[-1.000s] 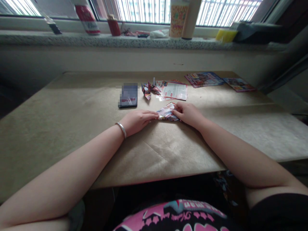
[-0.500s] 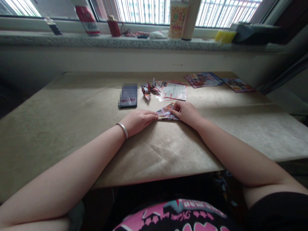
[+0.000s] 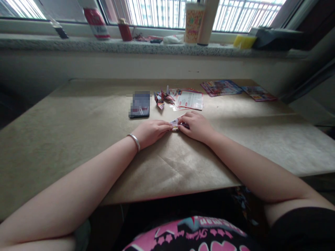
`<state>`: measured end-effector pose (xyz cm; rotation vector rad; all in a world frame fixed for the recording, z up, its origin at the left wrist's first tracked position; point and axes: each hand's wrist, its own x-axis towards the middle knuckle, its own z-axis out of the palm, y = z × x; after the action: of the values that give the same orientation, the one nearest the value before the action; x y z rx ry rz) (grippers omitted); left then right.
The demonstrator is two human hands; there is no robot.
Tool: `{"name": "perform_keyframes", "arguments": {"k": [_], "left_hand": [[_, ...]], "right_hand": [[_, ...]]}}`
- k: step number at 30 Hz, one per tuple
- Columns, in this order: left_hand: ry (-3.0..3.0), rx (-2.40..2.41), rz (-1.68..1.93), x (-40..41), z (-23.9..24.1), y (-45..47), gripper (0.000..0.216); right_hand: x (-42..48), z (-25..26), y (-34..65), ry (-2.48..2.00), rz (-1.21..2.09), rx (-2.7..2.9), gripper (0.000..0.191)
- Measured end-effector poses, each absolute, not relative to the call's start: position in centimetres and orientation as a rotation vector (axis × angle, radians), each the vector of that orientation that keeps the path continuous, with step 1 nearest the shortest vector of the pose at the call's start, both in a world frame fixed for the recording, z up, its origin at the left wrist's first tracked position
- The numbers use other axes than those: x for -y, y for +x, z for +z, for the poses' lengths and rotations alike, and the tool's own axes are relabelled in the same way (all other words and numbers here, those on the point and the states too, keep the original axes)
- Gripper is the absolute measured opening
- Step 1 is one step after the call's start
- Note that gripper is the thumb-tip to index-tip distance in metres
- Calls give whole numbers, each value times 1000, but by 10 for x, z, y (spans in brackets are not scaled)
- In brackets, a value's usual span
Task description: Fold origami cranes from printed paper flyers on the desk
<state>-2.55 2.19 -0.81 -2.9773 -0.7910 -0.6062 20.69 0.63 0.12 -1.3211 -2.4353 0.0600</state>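
Observation:
On the table before me lies a small folded piece of colourful printed paper (image 3: 175,123). My left hand (image 3: 150,132), with a silver bangle on the wrist, rests flat with its outstretched fingertips on the paper's left end. Curled over the right part of the same paper is my right hand (image 3: 197,126); its thumb and fingers are bent around it and hide most of it. Just beyond are folded paper shapes (image 3: 161,99) in red and dark colours, standing beside loose printed sheets (image 3: 192,99).
A dark phone (image 3: 141,104), partly blurred, lies left of the folded shapes. Printed sheets (image 3: 222,87) are stacked at the back right, with another stack (image 3: 259,93) beside them. A patterned cup (image 3: 193,22), a red can (image 3: 96,22) and a yellow item (image 3: 244,41) stand on the windowsill.
My right hand has shifted left along the folded paper and now covers most of it. My left hand stays in place.

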Motion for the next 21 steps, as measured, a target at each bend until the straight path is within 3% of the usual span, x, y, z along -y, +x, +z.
{"name": "perform_keyframes", "arguments": {"k": [11, 21], "left_hand": [[-2972, 743, -591, -22, -8, -29, 34], [-2945, 821, -571, -20, -6, -34, 33]], "right_hand": [[-15, -1, 207, -1370, 153, 2380, 27], [-29, -12, 208, -1374, 354, 2307, 16]]}}
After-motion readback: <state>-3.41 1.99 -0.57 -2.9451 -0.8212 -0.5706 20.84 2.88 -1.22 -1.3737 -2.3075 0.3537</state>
